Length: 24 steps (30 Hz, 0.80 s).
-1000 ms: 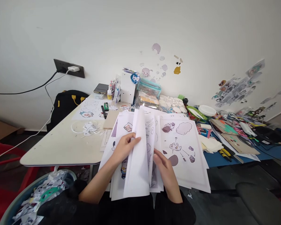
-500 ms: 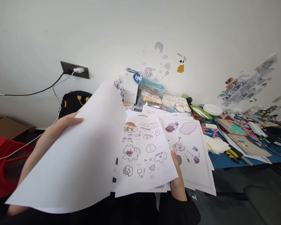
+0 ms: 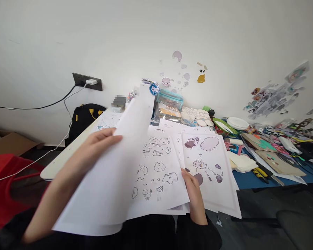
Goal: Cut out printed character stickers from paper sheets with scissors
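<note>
My left hand (image 3: 100, 146) pinches the outer edge of a white paper sheet (image 3: 101, 187), which stands raised and curved with its blank side toward me. Beneath it lies a drawing sheet (image 3: 161, 177) with outlined cartoon animals and part shapes, its left portion covered by the raised sheet. My right hand (image 3: 194, 191) grips the right edge of that drawing sheet, thumb on top and the other fingers mostly hidden. To the right, partly under this hand, rests another sheet (image 3: 211, 194) printed with purple shapes and arrows.
A white table (image 3: 58, 161) stands at the left, with a black bag (image 3: 80, 121) behind it. At the back are a white box (image 3: 145, 90) and a clear zip pouch (image 3: 169, 107). Pliers (image 3: 259, 173), a white lid (image 3: 237, 123) and craft pieces crowd the blue surface (image 3: 246, 180).
My left hand has moved right, bringing the raised sheet over more of the drawing sheet and uncovering the white table. My right hand and the drawing sheet have shifted slightly left.
</note>
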Available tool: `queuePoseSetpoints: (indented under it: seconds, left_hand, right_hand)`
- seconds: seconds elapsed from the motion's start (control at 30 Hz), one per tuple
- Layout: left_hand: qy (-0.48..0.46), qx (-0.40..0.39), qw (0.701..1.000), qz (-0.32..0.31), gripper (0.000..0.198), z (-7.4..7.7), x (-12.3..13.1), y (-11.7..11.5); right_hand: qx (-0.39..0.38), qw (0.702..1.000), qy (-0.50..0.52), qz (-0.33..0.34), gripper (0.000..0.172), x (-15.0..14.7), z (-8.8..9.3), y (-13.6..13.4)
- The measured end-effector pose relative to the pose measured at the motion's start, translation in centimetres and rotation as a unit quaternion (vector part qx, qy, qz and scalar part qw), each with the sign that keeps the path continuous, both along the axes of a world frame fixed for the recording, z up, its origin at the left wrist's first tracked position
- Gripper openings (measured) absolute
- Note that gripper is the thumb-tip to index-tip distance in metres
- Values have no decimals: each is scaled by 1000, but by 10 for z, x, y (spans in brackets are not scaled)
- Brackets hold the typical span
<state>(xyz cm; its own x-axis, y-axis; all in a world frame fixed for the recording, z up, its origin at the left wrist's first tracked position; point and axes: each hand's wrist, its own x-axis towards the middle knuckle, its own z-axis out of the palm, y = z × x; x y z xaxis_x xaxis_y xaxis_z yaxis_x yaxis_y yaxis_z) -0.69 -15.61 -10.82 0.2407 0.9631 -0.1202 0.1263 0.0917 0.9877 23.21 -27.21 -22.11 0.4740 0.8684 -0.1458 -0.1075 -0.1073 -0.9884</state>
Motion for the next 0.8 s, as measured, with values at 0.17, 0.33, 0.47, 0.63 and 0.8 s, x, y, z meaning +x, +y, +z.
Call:
queuePoseSetpoints:
  seconds: [0.17,0.33,0.47,0.63,0.8]
  left_hand:
    - [156,243,953,-91,26,-42,78,-17]
    - [128,198,963,-129,36,-81,125,-30]
    - [113,196,970,-93,21,-75,95,-15]
    - [151,171,973,33,30,-17,21,-4]
    - [198,167,957,133,28,32,-13,-24]
  right_hand:
    - [0,1000,3,-6,41,-2,-7,3]
    - [-14,997,-60,-37,47,-1,-7,4]
    - [-22,995,-92,-19,35,1,-6,7]
    - [-36,996,-83,-21,31,4,-11,8]
    - [-43,994,-91,-33,30,5,-14,7]
